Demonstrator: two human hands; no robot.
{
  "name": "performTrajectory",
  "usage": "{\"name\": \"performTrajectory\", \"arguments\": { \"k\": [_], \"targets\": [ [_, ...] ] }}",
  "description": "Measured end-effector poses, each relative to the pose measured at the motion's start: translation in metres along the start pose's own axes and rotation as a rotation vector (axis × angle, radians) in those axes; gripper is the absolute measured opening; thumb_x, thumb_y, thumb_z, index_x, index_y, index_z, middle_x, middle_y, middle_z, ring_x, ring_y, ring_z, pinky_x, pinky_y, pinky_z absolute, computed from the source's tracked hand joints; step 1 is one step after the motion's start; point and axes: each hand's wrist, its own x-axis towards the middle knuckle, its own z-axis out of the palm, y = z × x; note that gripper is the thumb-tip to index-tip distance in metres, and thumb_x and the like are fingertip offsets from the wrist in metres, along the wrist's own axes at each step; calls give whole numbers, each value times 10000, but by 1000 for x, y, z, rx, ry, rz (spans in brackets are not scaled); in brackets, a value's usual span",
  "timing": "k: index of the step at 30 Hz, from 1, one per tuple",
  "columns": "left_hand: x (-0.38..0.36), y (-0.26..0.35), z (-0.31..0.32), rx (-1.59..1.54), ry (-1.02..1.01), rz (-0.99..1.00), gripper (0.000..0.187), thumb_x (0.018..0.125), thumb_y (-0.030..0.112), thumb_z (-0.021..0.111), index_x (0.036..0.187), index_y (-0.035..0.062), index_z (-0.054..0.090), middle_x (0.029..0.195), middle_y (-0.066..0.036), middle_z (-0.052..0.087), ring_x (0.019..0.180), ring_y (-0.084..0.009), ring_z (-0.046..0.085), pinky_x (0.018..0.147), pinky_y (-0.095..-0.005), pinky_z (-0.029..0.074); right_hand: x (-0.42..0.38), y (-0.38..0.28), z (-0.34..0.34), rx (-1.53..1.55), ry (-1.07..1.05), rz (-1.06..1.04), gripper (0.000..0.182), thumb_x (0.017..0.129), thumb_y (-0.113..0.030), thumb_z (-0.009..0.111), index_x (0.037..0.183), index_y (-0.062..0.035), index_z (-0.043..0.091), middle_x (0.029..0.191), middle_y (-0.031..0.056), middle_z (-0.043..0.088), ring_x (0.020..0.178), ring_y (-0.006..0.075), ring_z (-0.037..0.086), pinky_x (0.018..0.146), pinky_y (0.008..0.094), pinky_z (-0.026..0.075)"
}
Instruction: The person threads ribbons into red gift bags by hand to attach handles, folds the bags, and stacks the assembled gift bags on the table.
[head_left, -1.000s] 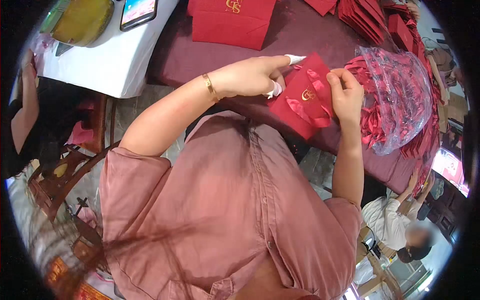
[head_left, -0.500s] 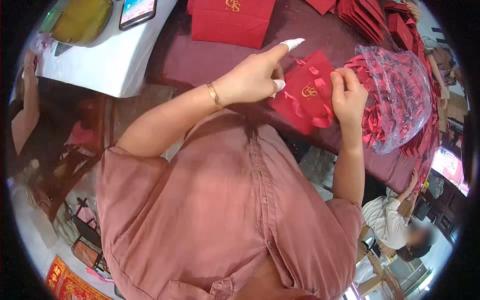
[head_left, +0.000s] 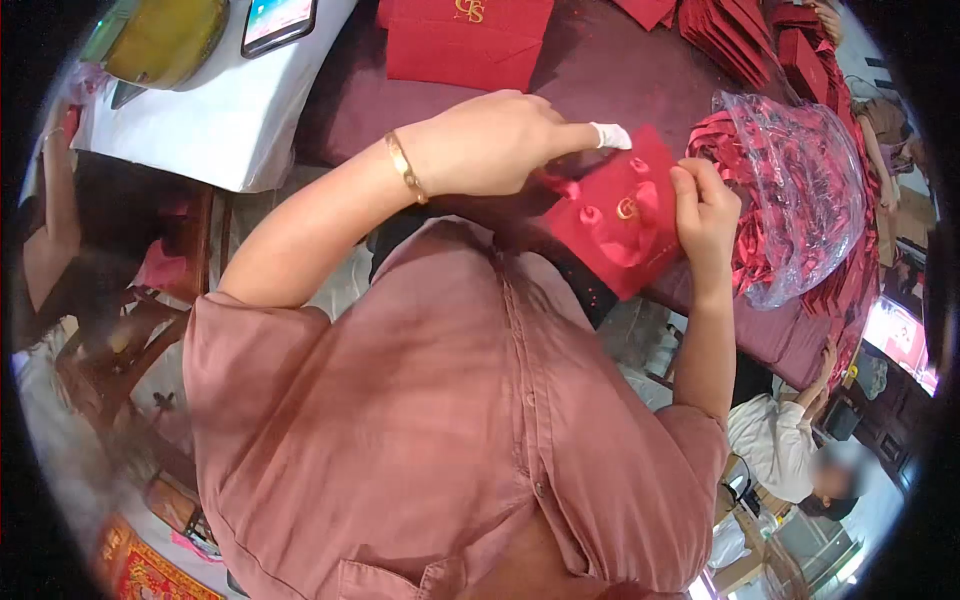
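A small red gift bag (head_left: 655, 240) with a gold monogram and pink-red ribbon (head_left: 625, 245) is tilted over the table's near edge. My right hand (head_left: 707, 210) pinches its right side between thumb and fingers. At the bag's left stands my left hand (head_left: 490, 145), a gold bracelet on its wrist. Its index finger, in a white finger cot (head_left: 613, 136), stretches to the bag's upper edge, while the other fingers curl under. A ribbon end (head_left: 560, 186) runs from the bag to beneath that hand; the thumb is hidden.
A clear plastic bag of red ribbons (head_left: 790, 200) lies right of my right hand. Ahead stands a larger red bag (head_left: 465, 45); flat red bags (head_left: 725, 40) are stacked farther right. A phone (head_left: 278, 22) rests on the white table (head_left: 220, 130). Another person (head_left: 780, 445) is at lower right.
My left hand has turned over and lowered its index finger toward the bag's top edge, hiding the thumb. The gift bag and my right hand have shifted slightly right and down.
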Motion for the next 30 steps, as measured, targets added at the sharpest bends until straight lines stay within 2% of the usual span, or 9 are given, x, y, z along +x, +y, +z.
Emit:
{"name": "performTrajectory", "arguments": {
  "k": [3,4,7,13,19,22,24,28,30],
  "targets": [
    [12,9,-5,-511,25,-292,513,900,92,521,1400,139,416,947,-192,649,828,-358,640,769,-429,507,1,-1,-2,2,20,49,89,886,-94,635,884,-5,633,692,112,613,569,143,571,542,285,444],
    [12,3,9,-560,250,-226,489,963,118,484,1442,133,383,927,-66,573,774,-151,562,713,-300,488,1,-2,-1,3,25,51,89,886,-94,635,884,-5,633,692,112,613,569,143,571,542,285,444],
    [19,11,25,-916,399,-426,470,1004,202,408,1467,141,354,1001,-15,582,800,-107,554,707,-249,477,1,-4,1,56,63,-2,94,888,-94,634,890,0,630,693,100,603,573,119,541,545,267,432],
    [26,13,44,-1131,269,-570,436,979,172,438,1414,143,436,940,-29,575,727,-57,480,644,-211,438,1,-7,1,93,28,29,82,884,-78,636,890,4,629,686,62,591,588,75,509,541,246,416],
    [30,21,51,-1117,274,-343,474,937,78,455,1410,114,451,984,40,554,767,-29,435,673,-196,391,-2,-8,-1,121,1,7,80,880,-72,644,885,6,626,651,45,568,579,70,494,534,244,408],
    [29,11,44,-1160,570,-330,465,907,43,430,1359,107,520,801,76,490,635,-11,378,562,-182,327,-8,-6,-6,84,-32,13,84,885,-78,639,888,5,628,638,42,559,572,72,487,530,240,403],
    [20,-6,27,-1203,697,-374,457,905,36,417,1341,103,539,668,117,393,526,1,297,461,-170,243,-15,4,-15,122,-8,147,91,893,-85,632,894,6,631,642,38,570,585,71,493,537,254,411],
    [24,-5,24,-940,653,-382,405,954,57,432,1347,90,527,721,92,432,589,-8,344,526,-173,300,-14,-8,-37,90,2,208,122,907,-112,623,942,4,639,723,48,612,686,82,543,632,252,461],
    [27,-24,32,-816,751,-324,435,986,137,486,1417,112,432,914,17,555,784,-58,476,670,-194,397,-3,-14,-68,-63,108,60,156,927,-123,615,1002,12,632,829,39,659,777,90,588,707,253,487]
  ]
}}
